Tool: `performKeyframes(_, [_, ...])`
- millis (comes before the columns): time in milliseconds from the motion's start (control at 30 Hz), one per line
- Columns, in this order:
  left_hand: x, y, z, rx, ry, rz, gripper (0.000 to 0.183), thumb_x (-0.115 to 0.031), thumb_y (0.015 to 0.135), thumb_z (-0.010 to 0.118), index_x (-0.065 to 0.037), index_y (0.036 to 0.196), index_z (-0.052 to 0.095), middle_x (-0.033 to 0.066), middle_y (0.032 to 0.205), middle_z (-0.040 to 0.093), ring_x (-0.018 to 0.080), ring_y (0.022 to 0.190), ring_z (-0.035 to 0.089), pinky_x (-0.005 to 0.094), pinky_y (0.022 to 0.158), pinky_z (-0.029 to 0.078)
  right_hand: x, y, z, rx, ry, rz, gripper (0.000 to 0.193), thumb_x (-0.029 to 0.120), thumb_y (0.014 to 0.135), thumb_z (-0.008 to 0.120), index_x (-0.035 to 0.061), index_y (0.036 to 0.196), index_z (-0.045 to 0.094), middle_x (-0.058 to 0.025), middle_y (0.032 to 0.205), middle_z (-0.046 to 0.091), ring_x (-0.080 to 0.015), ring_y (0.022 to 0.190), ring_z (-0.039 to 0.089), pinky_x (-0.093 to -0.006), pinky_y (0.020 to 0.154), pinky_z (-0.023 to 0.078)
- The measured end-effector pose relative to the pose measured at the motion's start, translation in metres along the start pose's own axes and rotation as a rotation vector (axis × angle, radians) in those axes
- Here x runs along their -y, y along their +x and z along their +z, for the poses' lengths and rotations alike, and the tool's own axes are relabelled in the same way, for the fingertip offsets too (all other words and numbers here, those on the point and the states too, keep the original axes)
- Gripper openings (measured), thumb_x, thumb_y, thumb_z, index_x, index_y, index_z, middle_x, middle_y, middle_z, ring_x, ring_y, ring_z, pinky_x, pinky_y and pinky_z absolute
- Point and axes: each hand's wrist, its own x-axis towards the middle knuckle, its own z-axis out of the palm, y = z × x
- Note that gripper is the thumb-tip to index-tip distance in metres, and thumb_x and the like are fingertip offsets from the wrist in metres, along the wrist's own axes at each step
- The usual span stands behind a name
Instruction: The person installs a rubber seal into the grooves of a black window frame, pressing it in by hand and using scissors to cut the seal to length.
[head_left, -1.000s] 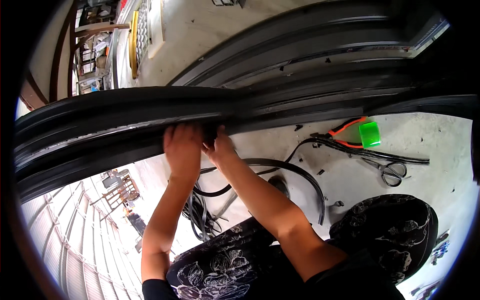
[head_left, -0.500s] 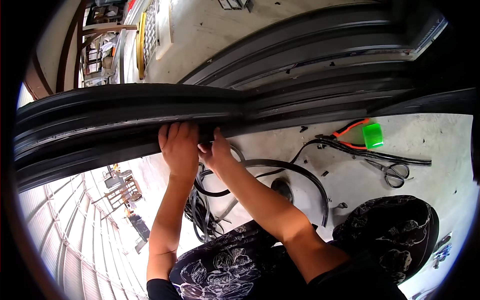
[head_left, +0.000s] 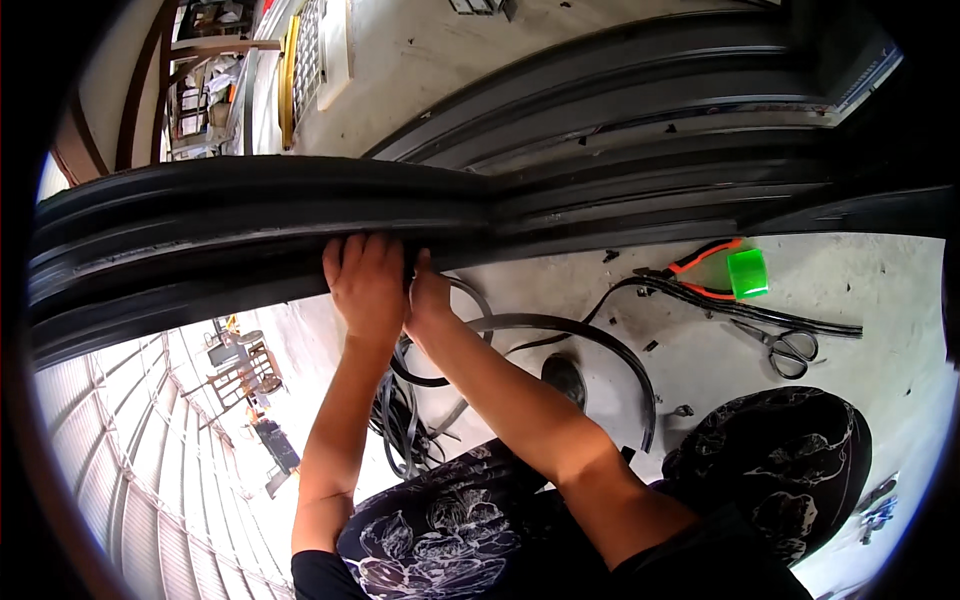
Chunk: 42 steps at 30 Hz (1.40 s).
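Note:
A long black grooved frame [head_left: 250, 215] stretches across in front of me. My left hand [head_left: 368, 290] is bent over its near edge, fingers close together and fingertips in a groove. Right beside it, my right hand [head_left: 428, 298] is closed with its thumb up against the same edge. Something narrow and black shows between the two hands, seemingly a rubber strip, but the fingers mostly hide it. Below the wrists, a loose heap of black rubber strip [head_left: 395, 425] lies on the floor, and one thicker length [head_left: 610, 350] curves off to the right.
On the floor to the right are orange-handled pliers [head_left: 705, 257], a bright green block-like item [head_left: 747, 274], black scissors [head_left: 790, 352] and several straight strips [head_left: 800, 322]. A dark round object [head_left: 564, 378] sits nearer my legs. More black frame [head_left: 600, 65] extends behind; a yellow-edged panel [head_left: 290, 80] stands at far left.
Both hands have shifted slightly right along the frame. My right hand has drawn up closer against the left. The view has moved a little; the tools on the floor stay put.

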Motion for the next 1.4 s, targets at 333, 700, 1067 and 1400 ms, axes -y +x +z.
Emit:
performKeyframes(333, [0.001,-0.006,0.010,-0.075,-0.019,-0.008,0.017,-0.013,0.076,0.062,-0.012,0.091,0.069,-0.0003,0.093,0.066,0.0194,0.096,0.061,0.0396,0.098,0.041,0.002,-0.009,-0.008,0.216,0.067,0.242,0.050,0.040,0.106,0.034,0.0026,0.136,0.044,-0.0134,0.131,0.054,-0.0259,0.116,0.055,-0.0395,0.099,0.047])
performKeyframes(700, [-0.011,-0.034,-0.040,-0.117,-0.452,-0.230,0.007,-0.010,0.083,0.069,-0.004,0.084,0.064,0.0077,0.082,0.063,0.0220,0.078,0.061,0.0350,0.074,0.047,0.008,-0.013,-0.007,0.110,-0.019,0.179,0.037,0.033,0.104,0.046,-0.0009,0.118,0.054,-0.0123,0.109,0.062,-0.0238,0.097,0.060,-0.0374,0.086,0.052])
performKeyframes(1067, [-0.005,-0.036,0.018,-0.302,-1.286,-1.216,0.070,-0.010,0.078,0.082,0.002,0.131,0.039,0.0092,0.111,0.059,0.0162,0.101,0.057,0.0298,0.089,0.047,-0.004,0.003,-0.016,0.228,-0.057,0.047,0.038,0.032,0.101,0.053,0.0083,0.131,0.047,-0.0092,0.121,0.058,-0.0276,0.109,0.060,-0.0437,0.093,0.051])
performKeyframes(1400, [-0.015,-0.034,0.025,-0.423,-1.219,-1.251,0.069,-0.007,0.077,0.081,0.004,0.129,0.037,0.0136,0.116,0.056,0.0221,0.105,0.058,0.0309,0.090,0.050,0.008,-0.028,-0.002,0.175,-0.126,0.073,0.043,0.028,0.098,0.060,0.0034,0.131,0.048,-0.0097,0.121,0.057,-0.0232,0.108,0.059,-0.0379,0.090,0.051])
